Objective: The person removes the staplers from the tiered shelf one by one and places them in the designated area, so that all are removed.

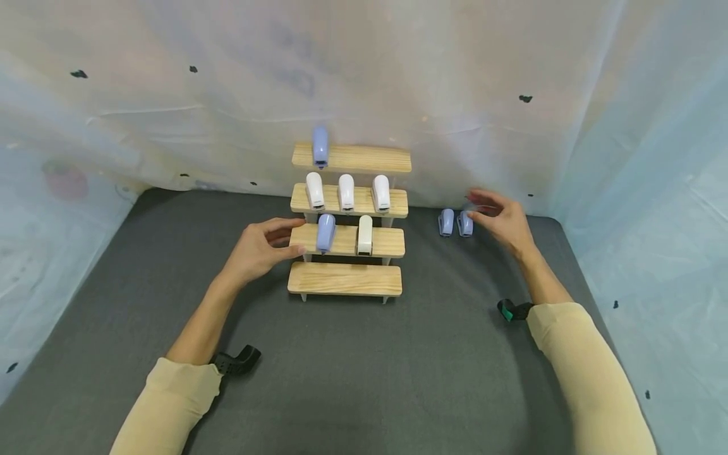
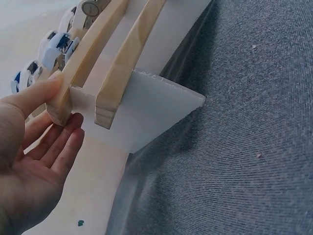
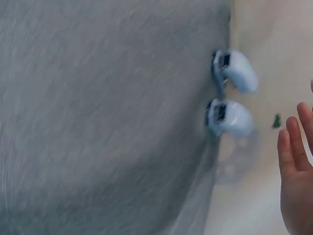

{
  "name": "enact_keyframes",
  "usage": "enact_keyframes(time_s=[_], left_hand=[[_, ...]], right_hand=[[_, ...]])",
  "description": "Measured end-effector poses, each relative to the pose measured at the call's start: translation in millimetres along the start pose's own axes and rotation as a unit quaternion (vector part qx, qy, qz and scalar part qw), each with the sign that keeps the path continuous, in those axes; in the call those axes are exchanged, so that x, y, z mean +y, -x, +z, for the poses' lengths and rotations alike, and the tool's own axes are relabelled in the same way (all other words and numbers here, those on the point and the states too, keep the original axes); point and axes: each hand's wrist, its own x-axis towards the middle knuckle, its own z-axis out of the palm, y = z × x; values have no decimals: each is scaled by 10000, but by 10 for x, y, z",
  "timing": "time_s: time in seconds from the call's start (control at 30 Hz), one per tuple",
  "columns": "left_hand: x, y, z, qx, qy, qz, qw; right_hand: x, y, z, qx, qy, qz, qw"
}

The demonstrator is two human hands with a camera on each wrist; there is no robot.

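Observation:
My left hand (image 1: 257,251) holds the left end of a tiered wooden display stand (image 1: 345,279), at the second step from the bottom. In the left wrist view the thumb lies on one side of the board's end (image 2: 61,110) and the fingers on the other. Two blue mini staplers, a left one (image 1: 446,222) and a right one (image 1: 465,224), stand on the grey mat right of the stand. Beside the right one hovers my right hand (image 1: 505,222); in the right wrist view its fingers (image 3: 293,142) are extended, apart from both staplers.
On the stand sit a blue stapler (image 1: 320,145) on top, three white ones (image 1: 346,192) below it, then a blue one (image 1: 326,232) and a cream one (image 1: 365,234). A pale curtain (image 1: 455,76) hangs behind the grey mat (image 1: 352,366).

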Motion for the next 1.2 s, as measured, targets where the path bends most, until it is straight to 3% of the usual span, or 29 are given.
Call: enact_keyframes(time_s=[0.37, 0.77, 1.2], left_hand=[[16, -14, -10, -55, -46, -22, 10000], [27, 7, -6, -90, 17, -109, 9999], [19, 5, -11, -62, 43, 3, 10000]], right_hand=[[-455, -33, 14, -158, -279, -463, 9984], [-784, -81, 49, -406, -463, -748, 9953], [-1161, -144, 155, -592, -126, -1330, 9893]])
